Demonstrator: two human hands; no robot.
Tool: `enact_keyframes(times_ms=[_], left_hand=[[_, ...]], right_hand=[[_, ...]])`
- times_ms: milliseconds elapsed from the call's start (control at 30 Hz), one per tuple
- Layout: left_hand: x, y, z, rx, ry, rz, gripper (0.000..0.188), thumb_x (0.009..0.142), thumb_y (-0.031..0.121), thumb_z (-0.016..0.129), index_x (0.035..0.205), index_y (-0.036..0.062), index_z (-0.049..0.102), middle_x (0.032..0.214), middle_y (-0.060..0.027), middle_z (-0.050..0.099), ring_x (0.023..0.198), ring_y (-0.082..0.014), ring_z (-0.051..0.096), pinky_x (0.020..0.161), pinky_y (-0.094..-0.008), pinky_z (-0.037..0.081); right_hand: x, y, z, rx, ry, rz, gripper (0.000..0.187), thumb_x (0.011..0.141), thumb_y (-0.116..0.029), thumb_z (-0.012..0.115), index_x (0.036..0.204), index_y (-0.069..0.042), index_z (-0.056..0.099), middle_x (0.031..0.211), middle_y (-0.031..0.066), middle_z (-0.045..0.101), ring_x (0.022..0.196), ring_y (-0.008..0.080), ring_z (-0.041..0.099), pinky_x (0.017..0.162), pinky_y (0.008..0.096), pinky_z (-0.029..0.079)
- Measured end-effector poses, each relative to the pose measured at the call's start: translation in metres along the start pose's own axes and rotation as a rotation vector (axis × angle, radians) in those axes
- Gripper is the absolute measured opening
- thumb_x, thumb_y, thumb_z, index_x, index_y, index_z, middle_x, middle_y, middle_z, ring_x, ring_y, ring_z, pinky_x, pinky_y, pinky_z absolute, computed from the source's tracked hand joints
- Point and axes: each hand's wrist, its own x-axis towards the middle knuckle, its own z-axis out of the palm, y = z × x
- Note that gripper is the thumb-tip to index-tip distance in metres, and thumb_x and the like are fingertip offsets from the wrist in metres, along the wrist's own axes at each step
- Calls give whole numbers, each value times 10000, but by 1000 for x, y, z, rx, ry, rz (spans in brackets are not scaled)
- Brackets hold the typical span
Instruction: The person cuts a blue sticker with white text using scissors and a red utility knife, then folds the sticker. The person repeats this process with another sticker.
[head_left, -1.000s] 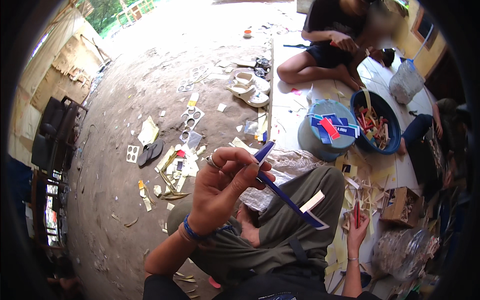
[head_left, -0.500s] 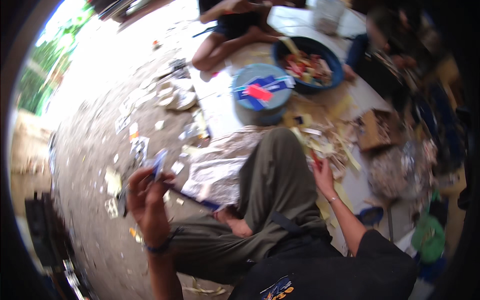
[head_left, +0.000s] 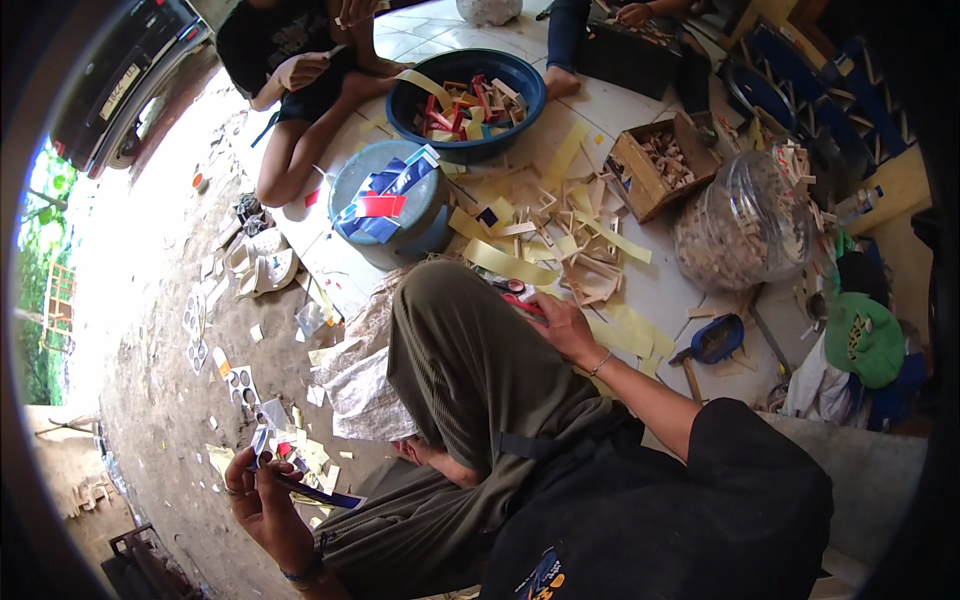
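My left hand point(head_left: 268, 510), low on the left over the littered ground, pinches a long narrow dark-blue strip point(head_left: 325, 494) with pale edges. One end of it sticks up past the fingers; the rest slants down to the right across my shin. Just right of my raised knee, my right hand point(head_left: 565, 328) is closed around a slim red object point(head_left: 524, 305), whose kind I cannot make out. Beyond the knee stands a light-blue bucket point(head_left: 425, 222) with several blue strips point(head_left: 405, 176) and a red strip point(head_left: 380, 206) lying across its top.
A dark-blue basin point(head_left: 395, 112) of small wooden pieces stands at the back. Yellow paper strips point(head_left: 510, 266) litter the white tiles. To the right are a wooden box point(head_left: 632, 180), a large clear jar point(head_left: 740, 225), a hammer point(head_left: 688, 372) and a green cap point(head_left: 864, 340). Two people sit across.
The view has swung, shifting the surroundings leftward and sharpening. My left hand sits lower and keeps the blue strip. My right hand still grips the red object, now against my knee.
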Motion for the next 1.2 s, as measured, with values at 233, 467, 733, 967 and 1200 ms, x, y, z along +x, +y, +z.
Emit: enact_keyframes(times_ms=[233, 467, 733, 967, 1200], left_hand=[[-17, -2, -21, -36, 85, -41, 313, 1041, 87, 575, 1342, 5, 549, 1171, -107, 660, 938, -149, 667, 836, -314, 572], [-25, 6, -18, -225, 30, -4, 437, 1072, 119, 520, 1479, -24, 454, 1214, -156, 666, 1068, -228, 690, 938, -428, 592], [-18, 28, -3, -272, -80, 49, 477, 1028, 58, 580, 1448, -2, 363, 1227, -242, 672, 1142, -327, 683, 997, -436, 564], [-16, 29, 3, -359, -219, -39, 320, 1001, -11, 625, 1317, -26, 579, 1239, -117, 689, 1138, -127, 635, 985, -277, 510], [-11, 26, 2, -399, -130, 2, 335, 971, -24, 660, 1296, -20, 580, 1192, -120, 707, 1107, -141, 656, 985, -303, 512]], right_hand=[[33, -11, 24, 22, 62, 9, 237, 961, -301, 634, 1120, -128, 673, 1038, 85, 671, 965, 295, 654, 815, 424, 486], [46, 17, 33, -62, -79, 145, 306, 813, -297, 793, 1027, -87, 733, 1021, 165, 674, 958, 353, 662, 809, 458, 530], [39, 40, -43, -143, 80, 84, 241, 852, -223, 775, 994, -42, 706, 982, 109, 678, 928, 312, 639, 812, 406, 503], [47, -93, -83, 1568, -392, 448, 198, 979, -305, 667, 1016, -111, 667, 1169, 3, 659, 1159, 172, 595, 921, 360, 454], [39, -270, -64, 1279, -855, 180, 205, 869, -97, 779, 1036, -60, 665, 1090, 15, 663, 893, 110, 616, 719, 256, 470]])
